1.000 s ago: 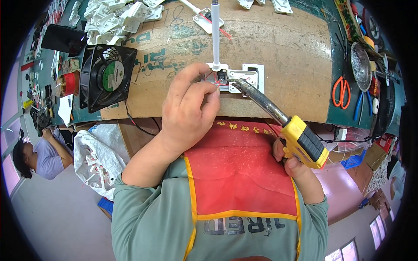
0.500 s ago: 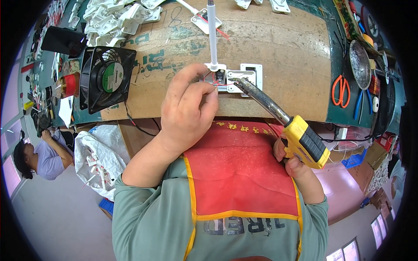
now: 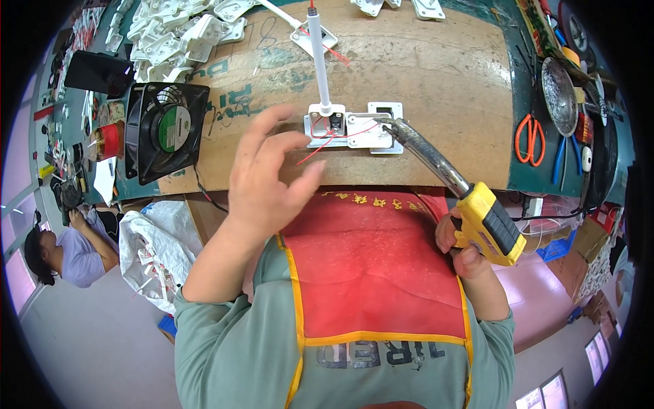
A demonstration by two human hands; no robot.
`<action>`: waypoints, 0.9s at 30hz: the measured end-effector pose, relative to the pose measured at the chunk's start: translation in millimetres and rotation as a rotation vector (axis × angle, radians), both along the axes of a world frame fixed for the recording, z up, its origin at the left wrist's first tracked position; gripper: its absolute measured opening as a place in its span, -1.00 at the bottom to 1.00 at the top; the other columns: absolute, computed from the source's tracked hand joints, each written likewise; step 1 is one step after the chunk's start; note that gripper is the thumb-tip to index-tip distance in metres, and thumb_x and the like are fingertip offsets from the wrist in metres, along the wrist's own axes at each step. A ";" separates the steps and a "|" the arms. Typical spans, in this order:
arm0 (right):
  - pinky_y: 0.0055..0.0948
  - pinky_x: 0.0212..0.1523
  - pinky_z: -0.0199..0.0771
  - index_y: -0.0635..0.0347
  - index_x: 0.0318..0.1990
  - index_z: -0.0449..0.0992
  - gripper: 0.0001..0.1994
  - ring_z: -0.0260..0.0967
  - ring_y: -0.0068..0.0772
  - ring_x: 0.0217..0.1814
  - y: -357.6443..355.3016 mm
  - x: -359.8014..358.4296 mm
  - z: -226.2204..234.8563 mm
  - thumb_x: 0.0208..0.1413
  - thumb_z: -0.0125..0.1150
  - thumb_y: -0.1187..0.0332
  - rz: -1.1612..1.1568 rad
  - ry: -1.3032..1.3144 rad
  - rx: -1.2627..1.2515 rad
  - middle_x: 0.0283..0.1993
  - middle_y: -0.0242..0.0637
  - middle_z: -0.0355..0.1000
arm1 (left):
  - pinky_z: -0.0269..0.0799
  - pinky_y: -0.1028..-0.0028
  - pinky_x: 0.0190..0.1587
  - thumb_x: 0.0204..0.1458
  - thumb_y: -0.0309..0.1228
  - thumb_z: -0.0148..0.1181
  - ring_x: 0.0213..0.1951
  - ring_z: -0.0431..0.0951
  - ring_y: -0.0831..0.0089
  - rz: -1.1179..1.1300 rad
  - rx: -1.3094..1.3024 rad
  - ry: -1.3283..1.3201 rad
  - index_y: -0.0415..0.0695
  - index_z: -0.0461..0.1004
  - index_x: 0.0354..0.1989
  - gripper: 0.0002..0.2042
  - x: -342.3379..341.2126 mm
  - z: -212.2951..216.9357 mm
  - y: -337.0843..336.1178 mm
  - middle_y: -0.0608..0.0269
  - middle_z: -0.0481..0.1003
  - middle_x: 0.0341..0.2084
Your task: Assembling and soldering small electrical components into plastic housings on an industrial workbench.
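My left hand (image 3: 269, 174) hovers beside the work with its fingers spread and nothing in them. Just right of its fingertips lies a white plastic housing (image 3: 315, 116) with an open cavity and a small black part inside. Thin red wires (image 3: 317, 151) come out of it, one end sticking out toward me. A white tube (image 3: 318, 61) stretches from the housing toward the far side. My right hand (image 3: 460, 245) grips a yellow and black soldering gun (image 3: 492, 221). Its dark metal barrel slants up left, and the tip is over a white bracket piece (image 3: 371, 131) adjoining the housing.
A black fan (image 3: 169, 129) stands on the left, behind it a heap of white plastic parts (image 3: 180, 34). Another tube-and-housing piece (image 3: 306, 37) lies farther back on the brown board (image 3: 436, 82). Orange scissors (image 3: 530, 140), blue-handled pliers (image 3: 564, 163) and a metal dish (image 3: 560, 95) are at right.
My left hand has let go of the red wire, opened and drawn back to the left. The soldering gun has shifted slightly right and down, still in my right hand.
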State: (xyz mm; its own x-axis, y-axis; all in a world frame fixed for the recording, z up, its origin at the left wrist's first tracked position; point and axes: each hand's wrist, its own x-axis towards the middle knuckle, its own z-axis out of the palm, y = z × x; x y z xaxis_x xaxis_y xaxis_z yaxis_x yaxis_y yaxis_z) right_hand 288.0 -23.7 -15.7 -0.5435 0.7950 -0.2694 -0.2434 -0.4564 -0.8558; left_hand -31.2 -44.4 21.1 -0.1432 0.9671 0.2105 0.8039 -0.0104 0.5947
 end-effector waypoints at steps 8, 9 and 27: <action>-0.59 -0.62 0.16 0.20 0.08 0.31 -0.27 0.15 -0.54 -0.60 7.3 3.1 4.9 -0.16 0.43 -0.07 -0.085 0.026 0.005 -0.54 -0.44 0.20 | 0.22 0.18 0.23 -0.21 -0.56 0.37 0.24 0.26 -0.05 -0.096 0.114 -0.129 -0.14 0.56 -0.37 -0.82 -10.1 -14.0 1.3 -0.01 0.28 0.15; -0.59 -0.62 0.16 0.20 0.09 0.32 -0.27 0.15 -0.54 -0.60 6.4 4.0 4.5 -0.16 0.43 -0.07 -0.095 0.030 0.005 -0.54 -0.44 0.20 | 0.20 0.17 0.24 -0.20 -0.55 0.37 0.25 0.25 -0.06 -0.104 0.128 -0.198 -0.12 0.58 -0.37 -0.83 -5.0 -14.1 6.4 -0.02 0.27 0.17; -0.43 -0.53 0.29 0.15 -0.51 0.43 -0.73 0.29 -0.37 -0.58 7.7 23.3 -4.4 0.03 0.31 0.20 0.136 -0.126 0.465 -0.59 -0.39 0.32 | 0.05 0.09 0.28 -0.17 -0.46 0.32 0.30 0.08 -0.17 -0.040 0.006 -0.210 -0.10 0.57 -0.49 -0.94 34.5 -10.8 37.6 -0.10 0.24 0.19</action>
